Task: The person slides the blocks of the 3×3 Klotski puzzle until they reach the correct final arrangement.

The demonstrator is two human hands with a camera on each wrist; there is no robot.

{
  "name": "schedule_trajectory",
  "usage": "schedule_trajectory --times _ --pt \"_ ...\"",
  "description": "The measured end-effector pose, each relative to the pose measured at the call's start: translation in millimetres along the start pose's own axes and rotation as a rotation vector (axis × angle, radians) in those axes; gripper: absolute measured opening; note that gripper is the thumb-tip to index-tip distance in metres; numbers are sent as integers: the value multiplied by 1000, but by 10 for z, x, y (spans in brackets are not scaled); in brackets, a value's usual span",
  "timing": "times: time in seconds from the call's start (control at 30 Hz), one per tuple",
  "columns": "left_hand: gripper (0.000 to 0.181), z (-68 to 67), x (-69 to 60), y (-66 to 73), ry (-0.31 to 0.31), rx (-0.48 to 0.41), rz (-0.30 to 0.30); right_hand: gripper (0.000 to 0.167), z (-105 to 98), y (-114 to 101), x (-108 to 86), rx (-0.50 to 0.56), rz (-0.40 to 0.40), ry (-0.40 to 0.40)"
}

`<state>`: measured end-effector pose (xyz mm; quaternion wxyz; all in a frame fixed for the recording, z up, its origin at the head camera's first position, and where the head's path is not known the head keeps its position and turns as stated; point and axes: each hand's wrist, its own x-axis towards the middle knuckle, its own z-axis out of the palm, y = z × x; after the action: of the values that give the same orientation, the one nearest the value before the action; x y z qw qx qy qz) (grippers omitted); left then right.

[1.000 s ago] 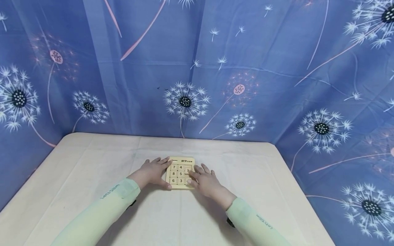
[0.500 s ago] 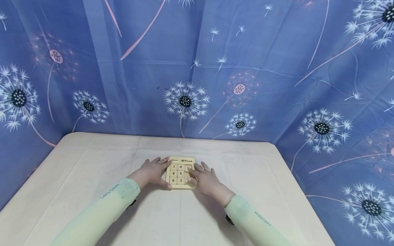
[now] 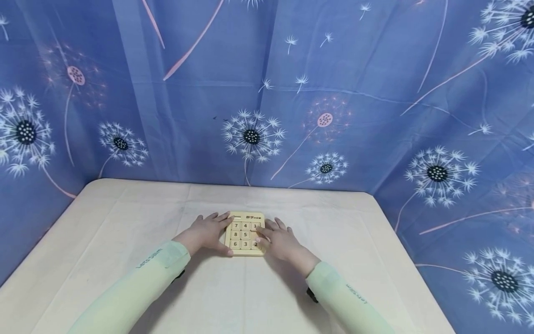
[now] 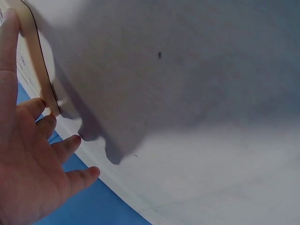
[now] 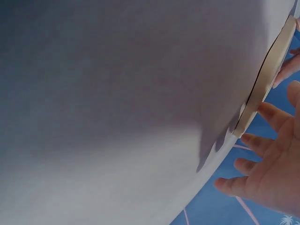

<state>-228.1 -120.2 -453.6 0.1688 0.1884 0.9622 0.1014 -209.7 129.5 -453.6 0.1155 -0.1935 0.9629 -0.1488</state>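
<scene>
A yellow number slide puzzle lies flat in the middle of the table in the head view. Its tiles show 7, 4, 1, then 8, 5, then 6, 3, 2. A gap shows at the right of the middle row, partly behind my fingers. My left hand rests along the puzzle's left edge, thumb at the lower corner and a fingertip near the top. My right hand lies over the right edge, one fingertip touching the 1 tile and the thumb near the 2 tile. Both wrist views show mostly straight fingers at the puzzle's edges.
A pale cloth covers the table. Behind it and on both sides hangs a blue curtain printed with dandelions. Pale green sleeves cover both forearms.
The 1 tile has slid up into line with the 7 and 4, leaving a gap below it. My right hand has shifted slightly, uncovering the 2 tile. My left hand stays in place.
</scene>
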Motion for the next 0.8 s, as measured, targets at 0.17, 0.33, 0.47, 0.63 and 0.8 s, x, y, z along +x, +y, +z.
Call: schedule_trajectory --times 0.17,0.33,0.47,0.63,0.8 --pt "114 8 9 -5 -4 2 -4 51 -18 21 12 18 -38 8" --pt "115 10 20 -9 -5 12 -4 50 -18 58 22 45 -50 17" --pt "114 -8 17 7 -8 7 -5 50 -13 83 -9 45 -59 25" --pt "114 -21 10 18 -12 2 -5 51 -2 73 -126 20 -81 32" --pt "114 -17 5 17 -17 7 -12 51 7 38 -315 5 -109 20"
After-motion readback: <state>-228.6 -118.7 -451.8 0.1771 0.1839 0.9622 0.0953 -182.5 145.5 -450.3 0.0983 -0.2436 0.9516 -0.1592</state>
